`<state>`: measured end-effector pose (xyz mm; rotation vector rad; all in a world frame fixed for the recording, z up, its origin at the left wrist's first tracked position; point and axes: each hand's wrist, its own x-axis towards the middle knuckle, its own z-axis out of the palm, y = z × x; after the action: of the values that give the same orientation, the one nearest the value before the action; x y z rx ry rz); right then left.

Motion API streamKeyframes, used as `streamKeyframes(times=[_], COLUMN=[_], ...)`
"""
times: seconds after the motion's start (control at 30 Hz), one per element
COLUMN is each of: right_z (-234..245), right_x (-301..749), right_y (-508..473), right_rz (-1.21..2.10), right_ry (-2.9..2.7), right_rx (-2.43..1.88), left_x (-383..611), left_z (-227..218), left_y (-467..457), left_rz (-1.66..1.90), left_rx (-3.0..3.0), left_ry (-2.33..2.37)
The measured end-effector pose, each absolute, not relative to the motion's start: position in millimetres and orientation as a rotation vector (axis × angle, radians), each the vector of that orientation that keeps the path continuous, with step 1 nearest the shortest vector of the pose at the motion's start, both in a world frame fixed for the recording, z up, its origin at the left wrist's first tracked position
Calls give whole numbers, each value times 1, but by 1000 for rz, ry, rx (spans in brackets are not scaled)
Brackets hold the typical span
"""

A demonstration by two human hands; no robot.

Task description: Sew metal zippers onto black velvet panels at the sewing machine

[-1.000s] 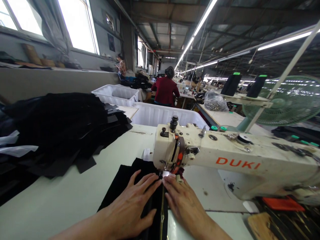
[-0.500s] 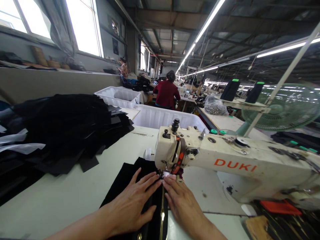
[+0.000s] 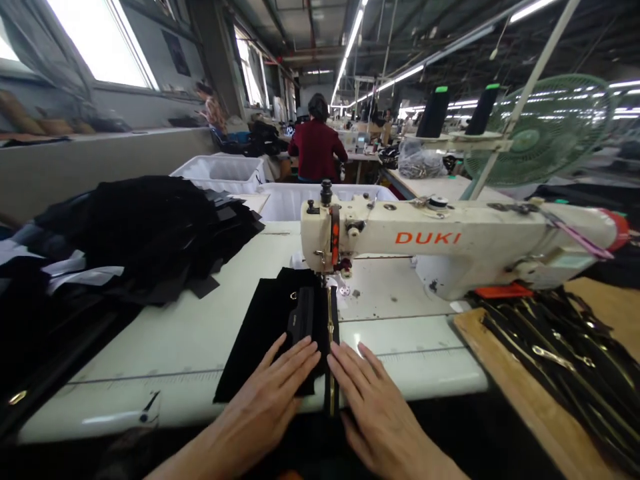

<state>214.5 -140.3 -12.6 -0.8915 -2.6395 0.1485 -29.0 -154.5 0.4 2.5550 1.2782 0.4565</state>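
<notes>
Left hand [image 3: 275,387] and right hand [image 3: 375,393] rest flat, fingers unclenched — the cloth [image 3: 255,333] looks soft, the zip [image 3: 331,317] stiffer — best held along edges.

The left forearm [image 3: 193,450] is angled inward from the lower left and the right forearm [image 3: 433,457] from the lower right, both bare as far as they are shown. The left hand [image 3: 275,387] and the right hand [image 3: 375,393] are held palm down, side by side, separated by a narrow gap. Their fingers [image 3: 295,363] are extended forward, nearly straight, and nothing is gripped between them. On each hand the little finger is spread outward from the others. The thumbs are held lower, partly hidden beneath the palms.
</notes>
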Motion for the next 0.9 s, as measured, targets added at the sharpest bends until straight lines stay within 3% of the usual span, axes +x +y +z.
streamKeyframes(times=[0.1, 0.2, 0.33, 0.63, 0.9], right_z=[-22, -15, 9, -8, -17], right_x=[206, 206, 220, 208, 205], right_y=[-144, -131, -114, -146, -155], right_rz=[122, 356, 633, 202, 131], right_ry=[-2533, -2318, -2162, -2463, -2481], right_rx=[-918, -959, -1002, -887, -856], left_x=[-40, -45, -44, -23, -20], left_z=[23, 57, 77, 22, 8], left_y=[-146, -135, -132, -154, -152], left_rz=[623, 727, 708, 328, 303], left_rx=[2155, 1834, 1876, 2703, 2851], left_ry=[1381, 1514, 1479, 1210, 1158])
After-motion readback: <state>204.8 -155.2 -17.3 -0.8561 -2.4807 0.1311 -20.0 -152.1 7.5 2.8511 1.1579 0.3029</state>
